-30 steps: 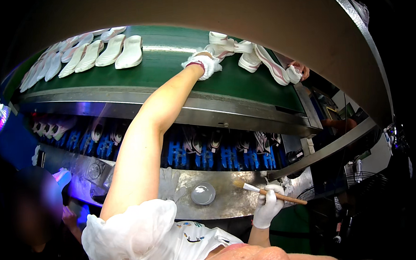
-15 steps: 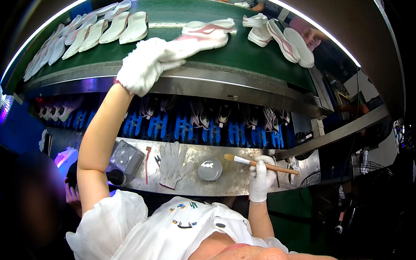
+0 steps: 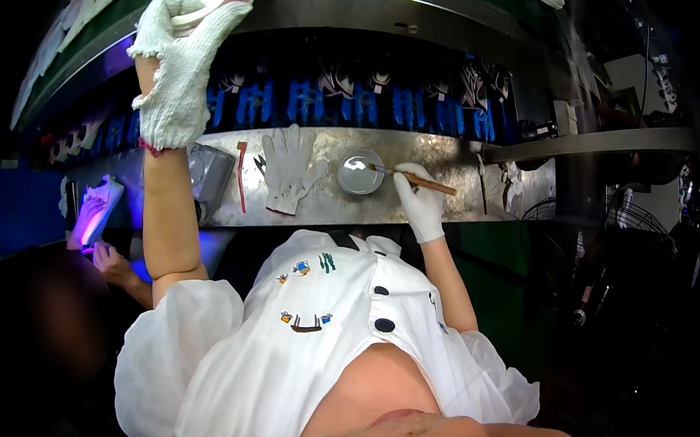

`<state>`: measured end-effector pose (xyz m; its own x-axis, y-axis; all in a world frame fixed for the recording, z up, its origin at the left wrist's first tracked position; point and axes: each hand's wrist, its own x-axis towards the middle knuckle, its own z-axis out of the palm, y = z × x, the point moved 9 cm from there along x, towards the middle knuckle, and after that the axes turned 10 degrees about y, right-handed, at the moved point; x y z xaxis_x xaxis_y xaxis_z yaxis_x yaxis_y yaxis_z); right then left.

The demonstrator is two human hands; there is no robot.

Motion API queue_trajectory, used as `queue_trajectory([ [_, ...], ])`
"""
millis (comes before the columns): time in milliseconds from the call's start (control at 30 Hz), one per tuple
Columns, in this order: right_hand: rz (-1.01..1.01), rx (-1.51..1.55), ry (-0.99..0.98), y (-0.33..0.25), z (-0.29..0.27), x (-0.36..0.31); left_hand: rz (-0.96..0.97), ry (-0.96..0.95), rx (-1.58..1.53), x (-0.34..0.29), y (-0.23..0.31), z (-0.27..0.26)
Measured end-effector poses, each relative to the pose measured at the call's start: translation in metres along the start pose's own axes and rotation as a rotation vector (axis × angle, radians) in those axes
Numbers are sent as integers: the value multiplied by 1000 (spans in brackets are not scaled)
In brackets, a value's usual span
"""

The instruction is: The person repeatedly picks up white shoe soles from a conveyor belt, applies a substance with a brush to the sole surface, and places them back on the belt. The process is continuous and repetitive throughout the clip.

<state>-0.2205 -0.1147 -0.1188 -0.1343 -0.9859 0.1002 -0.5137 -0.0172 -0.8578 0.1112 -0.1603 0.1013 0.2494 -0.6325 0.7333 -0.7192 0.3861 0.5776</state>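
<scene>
Over on the far left, a co-worker's hand [image 3: 114,264] is beside a pale shoe [image 3: 100,210] glowing under violet light, and just right of that comes the news: the person's gloved left hand [image 3: 181,77] has swung in from the belt's middle to the near edge of the green belt [image 3: 115,26], and it has a sole [image 3: 209,6] with it! Fingers and thumb are curled firmly round that white-and-pink piece, up at the far left, part of it cut off from view. Rightward along the metal bench [image 3: 326,212] we pass a grey box [image 3: 214,177], a thin red stick [image 3: 242,176] and a spare glove [image 3: 285,170] lying flat, no hand on any of them. Now the round dish [image 3: 362,183], and here's the other change: the brush [image 3: 419,180], held clear of it half a second ago, has its bristles over the whitish liquid, perhaps dipping, though contact is hard to tell. The right hand [image 3: 421,204] is closed about the wooden handle in a pen-like pinch, so by my reading sole and loaded brush are coming together as one job, with the two still well apart
</scene>
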Motion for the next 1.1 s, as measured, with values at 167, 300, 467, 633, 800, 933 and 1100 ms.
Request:
queue_trajectory([
  [167,-93,-62,-58,4,21,2,37,54,167,-7,-8,-7],
  [300,-143,-203,-70,14,29,3,58,56,200,1,-10,6],
  [467,-178,-226,-89,-1,33,0,51,27,225,18,-7,13],
  [633,-374,-222,45,-35,9,-10,-619,-75,-930,16,1,69],
  [800,-546,-231,55,-57,11,-26,-991,-362,-2250,16,30,81],
  [933,-375,-109,156,-2,0,-13,-831,-281,-1912,-2,9,82],
  [1100,-137,400,331,-91,-78,17,-963,-224,-1565,-103,14,79],
])
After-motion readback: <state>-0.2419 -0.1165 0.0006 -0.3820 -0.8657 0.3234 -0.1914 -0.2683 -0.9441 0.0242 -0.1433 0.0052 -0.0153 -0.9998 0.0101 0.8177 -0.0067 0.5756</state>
